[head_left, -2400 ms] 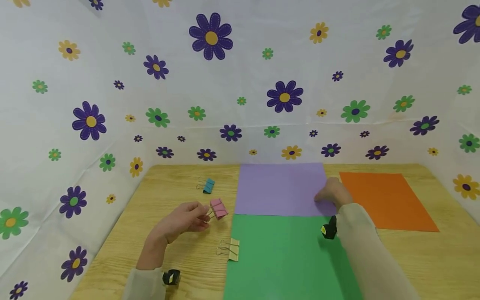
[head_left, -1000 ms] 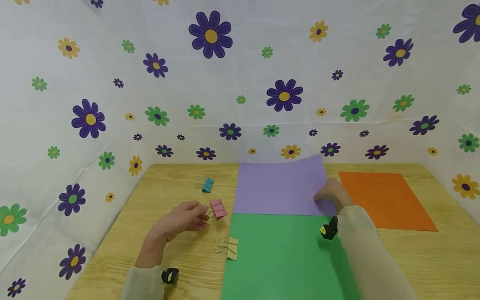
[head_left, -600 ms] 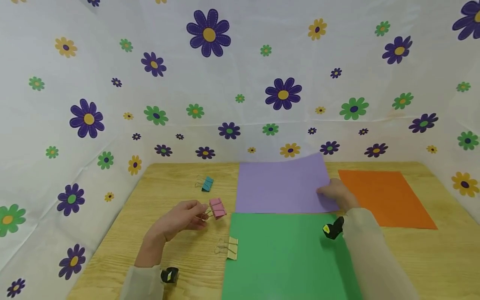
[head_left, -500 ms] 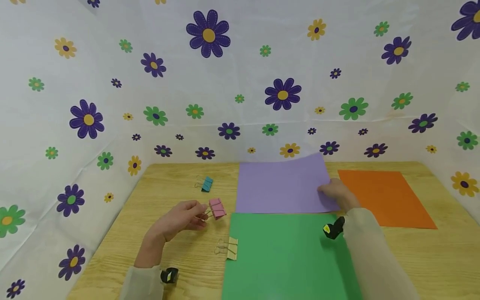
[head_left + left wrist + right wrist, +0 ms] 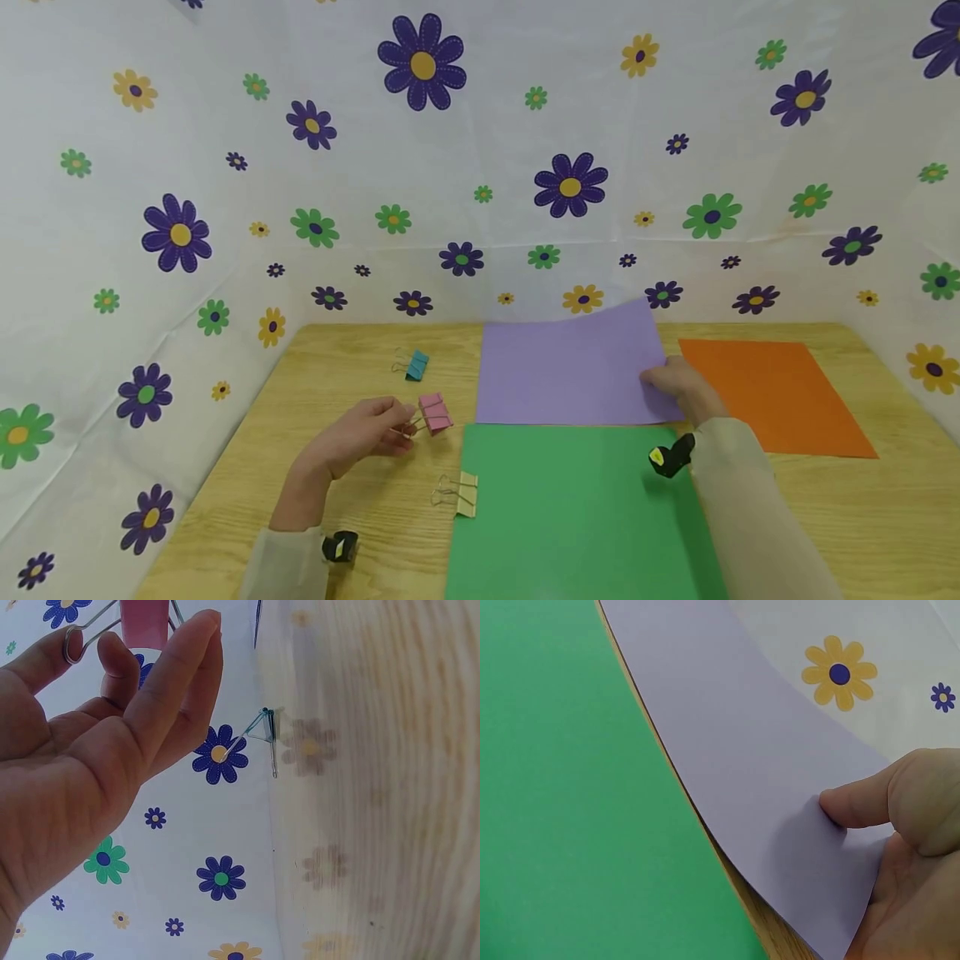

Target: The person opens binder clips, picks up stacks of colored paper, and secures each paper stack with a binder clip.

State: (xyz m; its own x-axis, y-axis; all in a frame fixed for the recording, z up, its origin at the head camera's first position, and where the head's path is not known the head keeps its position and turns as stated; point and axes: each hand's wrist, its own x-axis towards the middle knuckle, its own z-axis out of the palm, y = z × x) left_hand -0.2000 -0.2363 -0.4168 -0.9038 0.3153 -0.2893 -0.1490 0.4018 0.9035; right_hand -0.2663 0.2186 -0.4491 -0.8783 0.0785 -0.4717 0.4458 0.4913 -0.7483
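Plain, smooth purple sheet (image 5: 562,375) with an upcurved right side

- The pink clip (image 5: 437,411) I pinch: smooth coloured body, shiny metal wire.
- The blue clip (image 5: 417,365) and yellow clip (image 5: 467,497) near me: metal wire too.
- My purple sheet (image 5: 562,367), the green sheet (image 5: 570,508) and orange sheet (image 5: 772,396): smooth, matt paper.
- My sleeves (image 5: 757,508): soft-looking matt cloth.
- My table (image 5: 375,508): wood-grained, glossy, mirroring printed flowers.
- The backdrop (image 5: 487,125): creased, cloth-like.
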